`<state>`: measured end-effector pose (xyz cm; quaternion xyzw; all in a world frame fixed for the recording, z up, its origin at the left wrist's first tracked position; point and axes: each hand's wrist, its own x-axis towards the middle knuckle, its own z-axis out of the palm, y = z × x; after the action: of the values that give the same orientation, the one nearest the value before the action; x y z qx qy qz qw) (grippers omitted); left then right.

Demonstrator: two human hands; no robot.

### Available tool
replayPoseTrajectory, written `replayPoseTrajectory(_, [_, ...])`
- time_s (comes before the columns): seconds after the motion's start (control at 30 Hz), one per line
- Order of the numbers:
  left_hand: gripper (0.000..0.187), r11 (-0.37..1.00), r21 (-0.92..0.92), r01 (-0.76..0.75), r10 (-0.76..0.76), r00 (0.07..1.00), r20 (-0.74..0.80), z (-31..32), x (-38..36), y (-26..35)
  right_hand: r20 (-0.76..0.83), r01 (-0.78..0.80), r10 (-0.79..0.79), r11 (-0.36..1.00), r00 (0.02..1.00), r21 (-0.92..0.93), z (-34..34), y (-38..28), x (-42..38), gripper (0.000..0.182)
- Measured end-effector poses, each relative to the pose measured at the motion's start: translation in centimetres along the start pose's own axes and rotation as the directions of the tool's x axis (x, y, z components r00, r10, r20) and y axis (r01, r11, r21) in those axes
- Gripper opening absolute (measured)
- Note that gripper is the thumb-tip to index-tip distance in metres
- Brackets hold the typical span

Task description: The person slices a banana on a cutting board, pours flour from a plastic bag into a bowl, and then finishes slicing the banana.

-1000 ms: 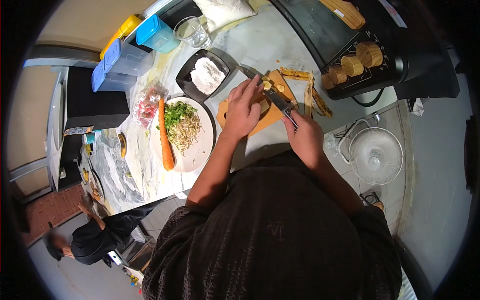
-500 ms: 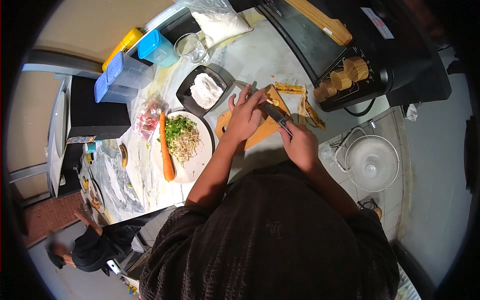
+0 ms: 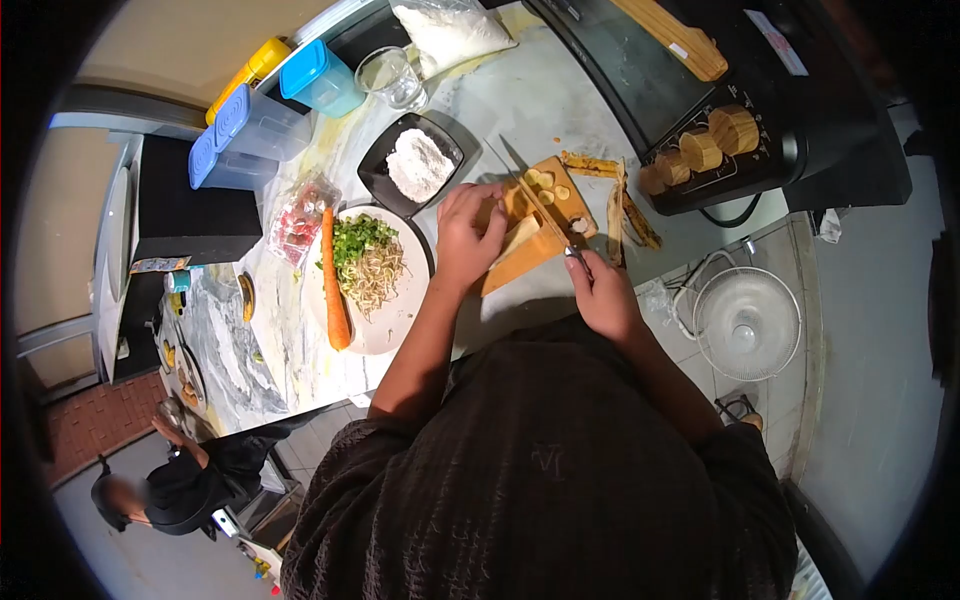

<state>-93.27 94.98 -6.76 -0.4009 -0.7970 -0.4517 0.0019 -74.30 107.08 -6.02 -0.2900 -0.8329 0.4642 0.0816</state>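
Observation:
My right hand [image 3: 600, 290] is closed round the handle of a knife [image 3: 541, 207], whose blade points up and left over the wooden cutting board [image 3: 515, 268]. My left hand [image 3: 470, 232] is bent over the board's left side, its fingers on a peeled, pale banana piece [image 3: 521, 234] left of the blade. Several round banana slices [image 3: 545, 181] lie on the board beyond the knife, with one more near its right edge. Banana peels [image 3: 616, 210] lie on the counter right of the board.
A plate [image 3: 392, 325] with a carrot, greens and sprouts is at left, below a black bowl of white powder [image 3: 418, 168]. Glass [image 3: 392, 80], plastic containers [image 3: 322, 80] and flour bag stand behind. An oven [image 3: 640, 90] is right; another person [image 3: 180, 490] is lower left.
My left hand has moved left and down, off the blade and onto the banana piece. The slices show more openly, and the knife lies over the board with its blade clear of my fingers.

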Motion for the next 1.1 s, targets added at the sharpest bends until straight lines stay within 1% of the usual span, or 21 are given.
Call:
replayPoseTrajectory(0.07, [0.018, 0.998, -0.028, 0.054, -0.052, 0.997, 0.059, -0.1, -0.5, 0.1, 0.025, -0.041, 0.040, 0.998, 0.999, 0.038, 0.2, 0.1, -0.6, 0.027])
replayPoseTrajectory(0.1, [0.018, 0.998, -0.029, 0.057, -0.055, 0.997, 0.061, -0.1, -0.7, 0.0, 0.028, -0.044, 0.043, 0.998, 0.999, 0.038, 0.1, 0.0, -0.8, 0.027])
replayPoseTrajectory(0.17, [0.018, 0.996, 0.004, 0.089, -0.088, 0.981, 0.171, -0.2, -1.3, -0.2, 0.064, -0.069, 0.067, 0.997, 0.996, 0.036, 0.0, -0.5, -1.2, 0.028])
replayPoseTrajectory(0.3, [0.020, 0.993, -0.034, 0.117, -0.109, 0.976, 0.189, -0.1, -2.3, 0.2, 0.050, -0.080, 0.077, 0.996, 0.996, 0.051, 0.4, -0.9, -1.9, 0.027])
replayPoseTrajectory(0.37, [0.024, 0.996, -0.029, 0.085, -0.078, 0.982, 0.170, 0.0, -2.6, 0.3, 0.010, -0.060, 0.059, 0.997, 0.998, 0.048, 0.7, -0.9, -2.0, 0.027])
replayPoseTrajectory(0.4, [0.024, 0.996, -0.030, 0.086, -0.079, 0.982, 0.173, 0.1, -2.7, 0.2, 0.010, -0.064, 0.063, 0.997, 0.998, 0.048, 0.7, -0.9, -2.1, 0.027])
replayPoseTrajectory(0.47, [0.026, 1.000, 0.021, 0.021, -0.024, 0.985, 0.172, 0.1, -2.8, 0.0, 0.036, -0.088, 0.086, 0.995, 0.996, 0.052, 0.8, -1.0, -2.1, 0.027])
replayPoseTrajectory(0.6, [0.025, 1.000, 0.014, 0.027, -0.029, 0.986, 0.165, 0.4, -3.0, -0.1, 0.024, -0.098, 0.096, 0.994, 0.995, 0.052, 1.1, -1.0, -2.4, 0.027])
replayPoseTrajectory(0.67, [0.024, 0.999, 0.025, 0.031, -0.035, 0.986, 0.165, 0.3, -2.9, 0.1, -0.017, -0.036, 0.037, 0.998, 0.999, 0.044, 1.3, -0.9, -2.5, 0.027])
replayPoseTrajectory(0.77, [0.023, 0.999, 0.033, 0.028, -0.033, 0.986, 0.163, 0.3, -3.0, 0.1, -0.015, -0.030, 0.031, 0.999, 0.999, 0.041, 1.3, -1.2, -2.6, 0.027])
replayPoseTrajectory(0.9, [0.023, 0.999, 0.035, 0.041, -0.046, 0.983, 0.179, 0.2, -3.0, 0.0, -0.040, -0.029, 0.030, 0.999, 0.999, 0.025, 1.5, -1.3, -2.7, 0.027])
replayPoseTrajectory(0.97, [0.022, 0.999, 0.034, 0.014, -0.020, 0.985, 0.171, 0.3, -3.0, -0.1, -0.014, -0.079, 0.079, 0.997, 0.997, 0.012, 1.3, -1.8, -2.7, 0.027])
replayPoseTrajectory(1.1, [0.022, 0.999, 0.035, 0.004, -0.010, 0.986, 0.165, 0.4, -3.2, -0.3, -0.020, -0.057, 0.057, 0.998, 0.998, 0.008, 1.6, -1.4, -2.7, 0.027])
